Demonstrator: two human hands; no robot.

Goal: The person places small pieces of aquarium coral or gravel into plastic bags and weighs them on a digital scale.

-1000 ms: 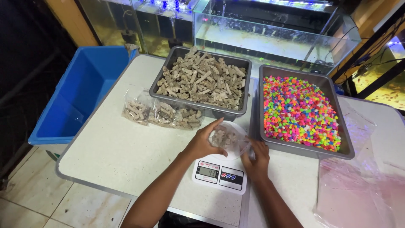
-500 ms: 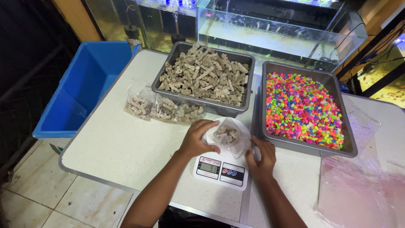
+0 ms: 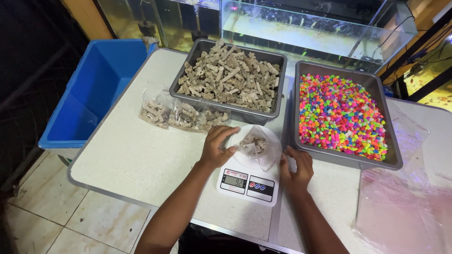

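Pinching the left edge of a small clear bag (image 3: 254, 146) of pale coral pieces, the left hand (image 3: 217, 146) keeps the bag on the round pan of a white kitchen scale (image 3: 249, 181), near the front of the white table (image 3: 136, 160). The right hand (image 3: 297, 168) lies just right of the scale with its fingers loosely spread, touching the bag's edge or the pan; I cannot tell which. Beyond sit a grey tray of coral pieces (image 3: 230, 80) and, to the right, a grey tray of bright coloured pebbles (image 3: 341, 113); filled bags (image 3: 181, 115) lie to the left. Any hand weight on bag or pan would likely skew the reading, and the open bag could slump and spill.
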